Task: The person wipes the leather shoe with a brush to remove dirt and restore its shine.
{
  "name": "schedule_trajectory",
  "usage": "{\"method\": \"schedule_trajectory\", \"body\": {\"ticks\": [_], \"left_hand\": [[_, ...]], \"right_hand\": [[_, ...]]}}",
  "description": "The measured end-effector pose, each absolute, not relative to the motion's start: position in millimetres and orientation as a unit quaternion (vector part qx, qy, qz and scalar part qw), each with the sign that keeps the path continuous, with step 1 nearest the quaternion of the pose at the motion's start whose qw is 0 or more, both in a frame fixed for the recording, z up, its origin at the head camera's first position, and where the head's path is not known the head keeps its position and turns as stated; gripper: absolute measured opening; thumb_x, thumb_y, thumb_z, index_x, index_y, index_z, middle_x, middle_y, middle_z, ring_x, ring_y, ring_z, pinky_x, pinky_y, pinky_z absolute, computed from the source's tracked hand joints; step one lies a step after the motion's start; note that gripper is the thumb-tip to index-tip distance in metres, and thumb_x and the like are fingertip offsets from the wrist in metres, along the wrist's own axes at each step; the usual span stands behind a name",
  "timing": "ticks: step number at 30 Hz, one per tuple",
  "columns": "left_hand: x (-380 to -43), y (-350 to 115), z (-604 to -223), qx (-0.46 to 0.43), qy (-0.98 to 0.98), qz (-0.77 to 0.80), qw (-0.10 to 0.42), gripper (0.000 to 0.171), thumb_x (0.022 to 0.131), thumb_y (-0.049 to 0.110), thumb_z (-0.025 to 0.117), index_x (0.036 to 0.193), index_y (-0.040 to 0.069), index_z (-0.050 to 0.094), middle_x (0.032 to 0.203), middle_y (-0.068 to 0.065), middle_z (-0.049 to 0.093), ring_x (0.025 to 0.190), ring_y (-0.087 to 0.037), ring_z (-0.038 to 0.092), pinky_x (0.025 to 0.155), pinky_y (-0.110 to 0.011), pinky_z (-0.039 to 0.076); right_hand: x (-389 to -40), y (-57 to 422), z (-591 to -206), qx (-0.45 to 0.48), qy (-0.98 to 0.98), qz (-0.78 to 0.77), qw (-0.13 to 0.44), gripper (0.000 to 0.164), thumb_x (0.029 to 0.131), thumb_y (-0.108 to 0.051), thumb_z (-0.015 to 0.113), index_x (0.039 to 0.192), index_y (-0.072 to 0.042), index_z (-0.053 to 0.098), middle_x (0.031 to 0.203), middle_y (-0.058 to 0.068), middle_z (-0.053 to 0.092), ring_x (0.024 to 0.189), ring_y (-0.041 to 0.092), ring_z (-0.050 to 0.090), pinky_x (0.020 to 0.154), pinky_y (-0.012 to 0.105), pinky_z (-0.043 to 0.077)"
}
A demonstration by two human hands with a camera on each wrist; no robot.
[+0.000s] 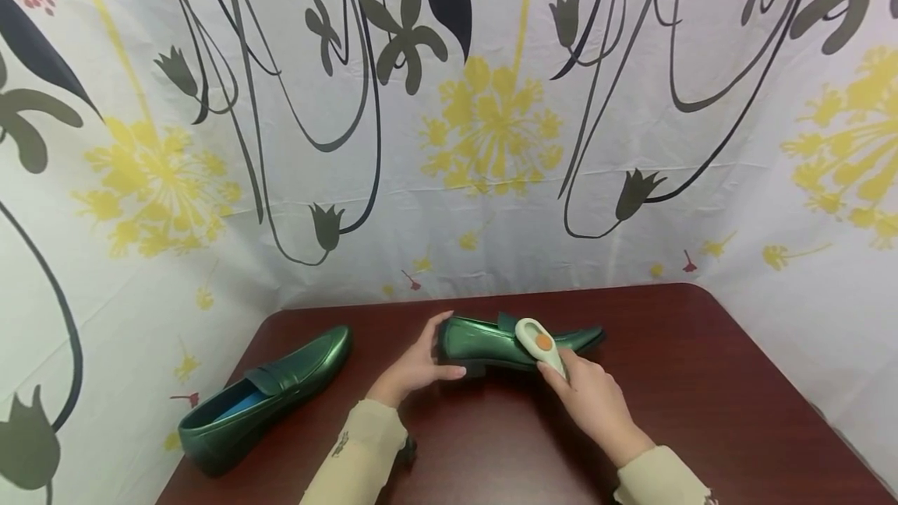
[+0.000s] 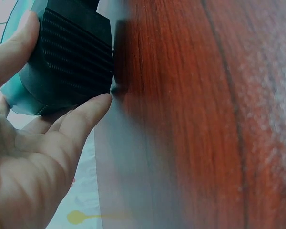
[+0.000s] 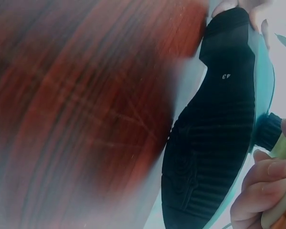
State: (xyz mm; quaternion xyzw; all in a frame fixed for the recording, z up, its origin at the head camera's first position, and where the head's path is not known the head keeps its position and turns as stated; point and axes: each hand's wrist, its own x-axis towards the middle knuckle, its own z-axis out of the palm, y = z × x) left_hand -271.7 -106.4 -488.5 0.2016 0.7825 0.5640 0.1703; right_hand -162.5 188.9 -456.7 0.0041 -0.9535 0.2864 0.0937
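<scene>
A shiny green loafer (image 1: 484, 341) lies tilted onto its side, its toe pointing right. My left hand (image 1: 415, 369) grips it round the heel, thumb low and fingers behind. In the left wrist view, the ridged black heel block (image 2: 76, 52) stands close by the table surface. My right hand (image 1: 592, 400) holds a pale green brush (image 1: 536, 340) with an orange spot on its handle. The dark brush head (image 3: 268, 131) is against the shoe's upper in the right wrist view. That view also shows the ribbed black sole (image 3: 214, 124), turned toward the camera.
A second green loafer (image 1: 270, 396) with a blue insole stands upright at the table's left, toe toward the back. The dark red wooden table (image 1: 701, 396) meets a white floral-patterned curtain (image 1: 491, 240) behind and on both sides.
</scene>
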Motion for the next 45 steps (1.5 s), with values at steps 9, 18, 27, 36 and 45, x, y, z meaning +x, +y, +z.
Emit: {"method": "schedule_trajectory", "body": {"ticks": [9, 18, 27, 36, 45], "left_hand": [[-272, -105, -488, 0.198, 0.782, 0.566, 0.168, 0.102, 0.083, 0.021, 0.085, 0.157, 0.036, 0.017, 0.151, -0.015, 0.043, 0.127, -0.034, 0.055, 0.106, -0.052, 0.047], [-273, -105, -492, 0.202, 0.786, 0.562, 0.16, 0.102, 0.083, 0.02, 0.085, 0.158, 0.035, 0.017, 0.153, -0.016, 0.043, 0.13, -0.034, 0.053, 0.109, -0.053, 0.045], [-276, -105, -493, 0.205, 0.788, 0.56, 0.152, 0.102, 0.082, 0.02, 0.085, 0.157, 0.035, 0.018, 0.155, -0.014, 0.041, 0.135, -0.031, 0.049, 0.111, -0.053, 0.043], [-273, -102, -490, 0.209, 0.781, 0.569, 0.151, 0.102, 0.082, 0.014, 0.085, 0.157, 0.031, 0.019, 0.156, -0.012, 0.039, 0.139, -0.03, 0.044, 0.114, -0.054, 0.04], [-274, -103, -489, 0.212, 0.777, 0.573, 0.154, 0.102, 0.082, 0.012, 0.084, 0.158, 0.029, 0.018, 0.158, -0.011, 0.04, 0.142, -0.029, 0.042, 0.113, -0.054, 0.04]], "right_hand": [[-169, 167, -454, 0.022, -0.952, 0.29, 0.098, 0.035, 0.1, -0.044, 0.061, 0.117, -0.013, 0.064, 0.089, 0.003, 0.069, 0.067, 0.014, 0.057, 0.055, 0.033, 0.042], [-179, 142, -452, 0.045, -0.956, 0.263, 0.12, 0.034, 0.098, -0.042, 0.065, 0.112, -0.011, 0.065, 0.089, 0.006, 0.07, 0.065, 0.017, 0.059, 0.052, 0.035, 0.044], [-188, 116, -448, 0.066, -0.957, 0.247, 0.14, 0.035, 0.096, -0.043, 0.067, 0.108, -0.01, 0.066, 0.087, 0.004, 0.069, 0.069, 0.018, 0.062, 0.055, 0.037, 0.049], [-191, 99, -448, 0.091, -0.957, 0.223, 0.16, 0.033, 0.097, -0.045, 0.065, 0.102, -0.013, 0.066, 0.087, 0.003, 0.07, 0.074, 0.024, 0.068, 0.056, 0.041, 0.052], [-193, 90, -450, 0.097, -0.961, 0.199, 0.166, 0.033, 0.098, -0.042, 0.065, 0.101, -0.009, 0.063, 0.08, 0.004, 0.064, 0.056, 0.02, 0.057, 0.047, 0.036, 0.044]]}}
